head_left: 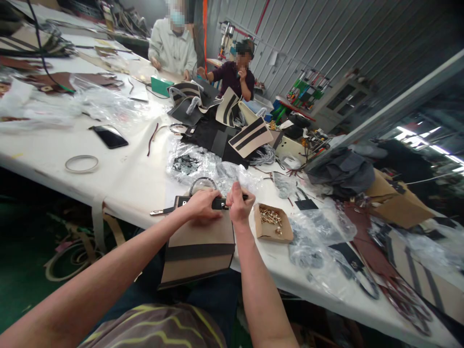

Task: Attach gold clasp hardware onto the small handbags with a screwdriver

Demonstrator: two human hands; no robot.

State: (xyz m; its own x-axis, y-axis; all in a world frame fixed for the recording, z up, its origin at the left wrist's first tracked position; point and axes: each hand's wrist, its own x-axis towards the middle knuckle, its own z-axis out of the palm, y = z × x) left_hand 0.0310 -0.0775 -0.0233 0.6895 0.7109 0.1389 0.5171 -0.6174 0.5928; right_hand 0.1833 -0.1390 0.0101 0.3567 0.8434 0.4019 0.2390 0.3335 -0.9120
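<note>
Hands meet at the top edge of a tan bag (197,241) with a dark band, which hangs over the near edge of the white counter (126,179). The left hand (203,205) presses down on the bag's black strap (217,204); the right hand (238,203) pinches that strap closed-fingered. A small cardboard box (272,223) of metal fittings sits just beside the right hand.

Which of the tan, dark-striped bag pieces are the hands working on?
The tan bag hanging over the table's near edge, under the left hand and right hand; the others lie farther up the table.
</note>
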